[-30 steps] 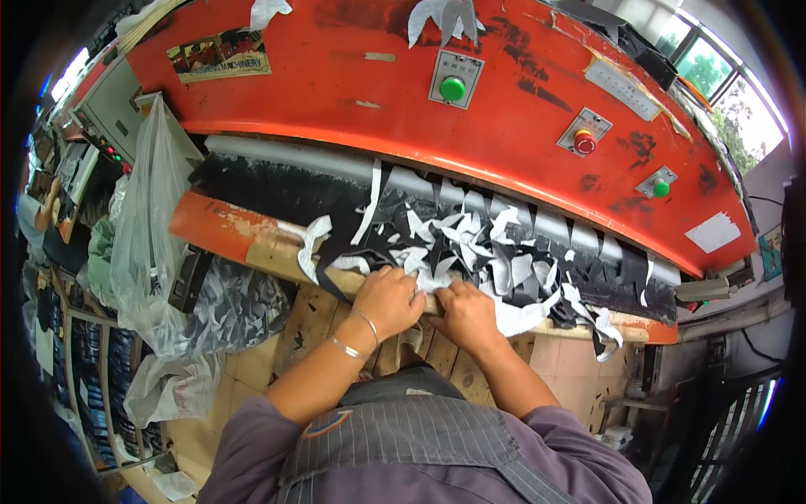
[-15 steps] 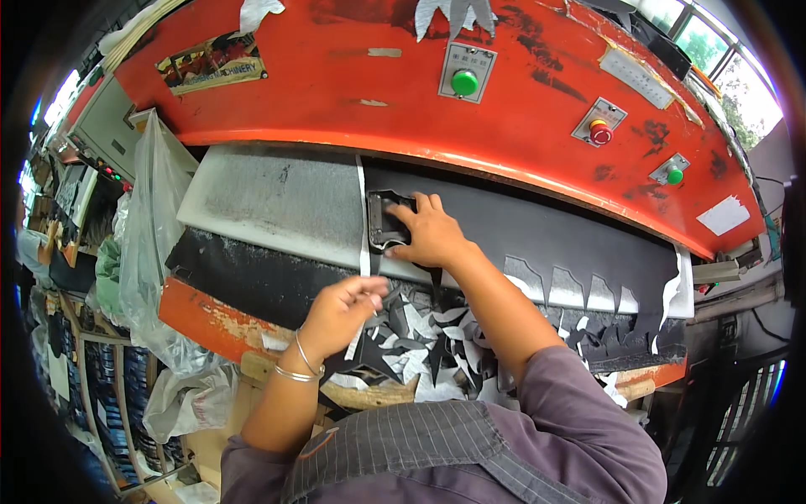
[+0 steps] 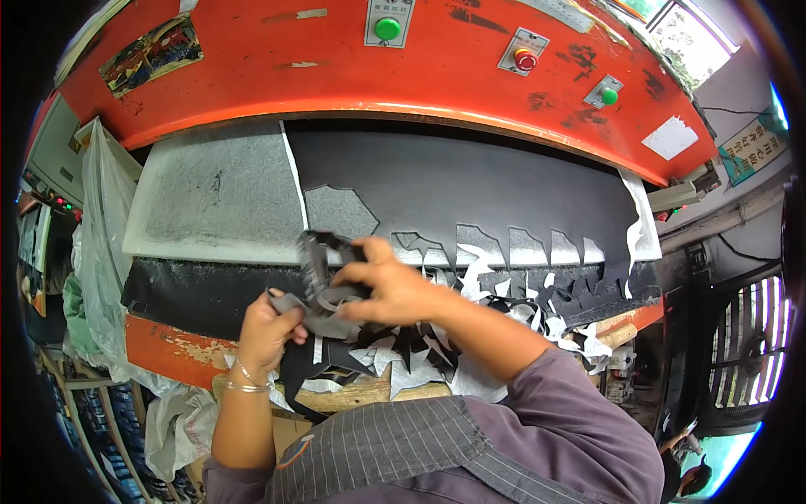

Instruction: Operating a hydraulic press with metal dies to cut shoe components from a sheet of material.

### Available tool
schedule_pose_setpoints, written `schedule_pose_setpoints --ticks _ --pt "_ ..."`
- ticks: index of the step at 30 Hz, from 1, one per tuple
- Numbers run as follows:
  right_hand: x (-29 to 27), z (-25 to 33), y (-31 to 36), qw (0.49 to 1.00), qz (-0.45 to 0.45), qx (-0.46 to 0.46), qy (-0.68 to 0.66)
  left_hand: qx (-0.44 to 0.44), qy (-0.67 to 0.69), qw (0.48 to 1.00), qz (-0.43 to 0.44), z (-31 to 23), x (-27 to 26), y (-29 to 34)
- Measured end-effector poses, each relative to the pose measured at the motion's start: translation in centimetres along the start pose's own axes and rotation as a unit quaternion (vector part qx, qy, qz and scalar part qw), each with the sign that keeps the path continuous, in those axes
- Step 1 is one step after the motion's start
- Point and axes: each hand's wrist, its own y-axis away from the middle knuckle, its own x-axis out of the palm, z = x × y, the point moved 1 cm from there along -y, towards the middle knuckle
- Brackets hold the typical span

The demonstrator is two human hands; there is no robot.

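My right hand [image 3: 388, 290] grips a dark metal cutting die [image 3: 314, 265], lifted and tilted in front of the pale cutting board [image 3: 210, 193]. Below the die, a grey cut piece [image 3: 332, 323] is pinched between the thumb and fingers of my left hand [image 3: 269, 332]. Both the die and the piece are smeared by motion. Behind them a black sheet [image 3: 470, 181] covers the right of the board. It has a fresh angular hole [image 3: 338, 210] at its left end and a row of notches along its near edge.
A red press beam [image 3: 269, 76] spans the back, with green buttons [image 3: 387, 29] and a red stop button [image 3: 525, 59]. Black and white scraps [image 3: 411, 370] pile along the near edge. Clear plastic [image 3: 105, 244] hangs at left. Another person [image 3: 684, 479] shows at lower right.
My right hand has lifted the die off the sheet and brought it nearer, uncovering a hole. My left hand has closed on a grey cut piece. The view has shifted.
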Motion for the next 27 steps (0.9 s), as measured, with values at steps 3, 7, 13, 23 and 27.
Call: schedule_pose_setpoints --ticks 3,7,13,23,27 --pt "-4.9 -3.6 0.0 0.984 -0.054 0.026 0.168 0.068 -0.287 0.945 -0.141 -0.8 -4.4 1.3" --pt "-10.2 -8.7 -0.8 0.964 -0.063 0.094 0.24 0.318 -0.555 0.713 -0.287 -4.0 -0.8 0.4" --pt "-9.3 -9.7 0.8 0.962 -0.124 0.086 0.23 0.27 -0.382 0.882 -0.055 -1.6 9.4 -7.9" --pt "-8.5 -11.8 5.0 0.944 -0.198 0.059 0.258 0.378 -0.476 0.792 -0.05 1.7 12.4 -11.4" --pt "-8.4 -11.8 4.7 0.936 -0.21 0.017 0.283 0.362 -0.508 0.781 -0.047 0.7 12.4 -11.1"
